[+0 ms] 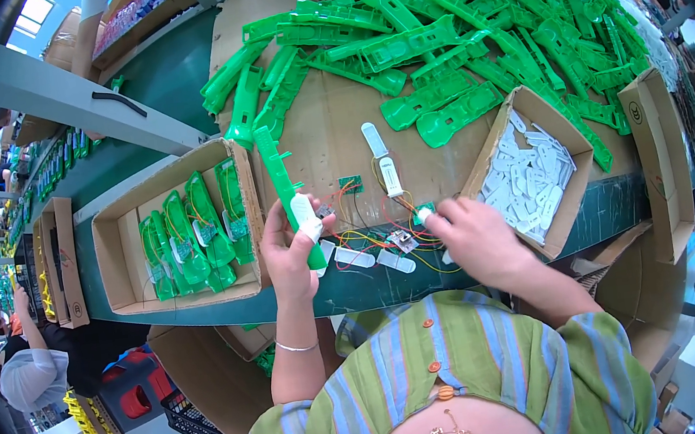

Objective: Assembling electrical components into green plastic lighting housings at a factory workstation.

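My left hand (288, 258) grips a long green plastic housing half (275, 167), tilted with its far end up. A white oval piece (302, 208) lies against the housing by my fingers. My right hand (480, 238) has its fingertips closed on a small green circuit board (425, 209) with thin wires. Between the hands sit a tangle of coloured wires (358, 237), a small metallic part (402, 241) and several white oval pieces (355, 256). Farther off lie another small circuit board (350, 185) and a wired white piece (391, 176).
On the left, a cardboard box (130, 303) holds several green housings with wired boards. An open box (557, 238) of loose white pieces stands right. Behind, a large heap of green housings (465, 41) covers the cardboard (317, 139). A metal frame bar (93, 87) crosses the far left.
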{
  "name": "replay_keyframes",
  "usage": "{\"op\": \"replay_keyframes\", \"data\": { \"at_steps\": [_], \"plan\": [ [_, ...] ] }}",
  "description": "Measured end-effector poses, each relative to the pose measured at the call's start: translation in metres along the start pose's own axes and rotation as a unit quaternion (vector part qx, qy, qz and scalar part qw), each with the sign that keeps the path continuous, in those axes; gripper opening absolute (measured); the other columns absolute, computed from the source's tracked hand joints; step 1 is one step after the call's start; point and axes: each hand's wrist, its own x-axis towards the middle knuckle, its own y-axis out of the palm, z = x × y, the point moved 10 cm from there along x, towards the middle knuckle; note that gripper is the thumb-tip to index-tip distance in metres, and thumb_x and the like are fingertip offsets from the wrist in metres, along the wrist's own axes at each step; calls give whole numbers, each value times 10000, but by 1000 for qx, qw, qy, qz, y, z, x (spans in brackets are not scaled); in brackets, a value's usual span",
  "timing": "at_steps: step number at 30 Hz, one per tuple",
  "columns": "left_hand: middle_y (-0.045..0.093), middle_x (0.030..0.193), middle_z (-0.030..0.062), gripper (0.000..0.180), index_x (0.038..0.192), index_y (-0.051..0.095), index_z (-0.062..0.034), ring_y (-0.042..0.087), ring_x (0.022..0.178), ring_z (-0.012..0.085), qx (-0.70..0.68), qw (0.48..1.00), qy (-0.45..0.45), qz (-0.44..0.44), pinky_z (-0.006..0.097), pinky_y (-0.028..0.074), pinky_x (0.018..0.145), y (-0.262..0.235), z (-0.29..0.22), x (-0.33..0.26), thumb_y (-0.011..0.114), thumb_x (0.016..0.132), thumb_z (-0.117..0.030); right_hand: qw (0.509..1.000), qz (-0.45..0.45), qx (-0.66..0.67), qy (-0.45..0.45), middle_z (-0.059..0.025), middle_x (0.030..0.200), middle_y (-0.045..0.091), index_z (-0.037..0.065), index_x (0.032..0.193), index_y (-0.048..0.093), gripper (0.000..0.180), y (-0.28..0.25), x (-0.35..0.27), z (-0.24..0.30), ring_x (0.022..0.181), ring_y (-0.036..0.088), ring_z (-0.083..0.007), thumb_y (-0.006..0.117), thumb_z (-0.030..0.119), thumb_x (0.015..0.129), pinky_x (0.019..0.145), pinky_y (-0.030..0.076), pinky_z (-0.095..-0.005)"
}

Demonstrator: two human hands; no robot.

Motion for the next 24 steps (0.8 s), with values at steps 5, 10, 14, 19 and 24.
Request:
{"op": "replay_keyframes", "data": {
  "at_steps": [5, 10, 14, 19, 24],
  "plan": [
    [566, 966, 126, 465, 1207, 433, 52, 572, 919, 228, -39, 998, 17, 40, 364, 519, 762, 25, -10, -8, 560, 783, -91, 977, -148, 151, 22, -118, 929, 583, 5, 984, 543, 325, -22, -1, -25, 808, 591, -293, 522, -95, 674, 707, 484, -370],
    [574, 986, 169, 472, 1210, 412, 54, 591, 917, 265, -56, 994, 42, 86, 381, 526, 768, 55, -34, -11, 581, 807, -124, 931, -259, 255, 17, -125, 957, 589, -9, 904, 592, 233, -89, 21, -25, 824, 607, -233, 567, -97, 690, 705, 491, -287],
    [571, 1008, 229, 395, 1196, 418, 54, 596, 927, 320, -128, 981, 78, 123, 397, 520, 798, 71, -60, -15, 535, 847, -89, 873, -161, 460, -7, -115, 1002, 594, -15, 922, 596, 200, -79, 38, -22, 891, 594, -176, 560, -98, 744, 767, 487, -286],
    [539, 1097, 281, 521, 1226, 397, 59, 565, 1006, 350, -96, 980, 83, 154, 428, 472, 875, 86, -63, -10, 608, 790, -134, 711, -94, 697, -24, -86, 962, 582, -25, 961, 555, 178, -60, 54, -12, 944, 573, -147, 561, -88, 794, 833, 476, -278],
    [544, 1106, 267, 592, 1247, 383, 51, 555, 1030, 344, -86, 981, 62, 164, 439, 447, 901, 98, -59, -8, 639, 744, -127, 731, -72, 679, 13, -62, 906, 582, -38, 933, 538, 180, -56, 62, -15, 878, 597, -125, 570, -111, 772, 783, 502, -251]
  ]
}}
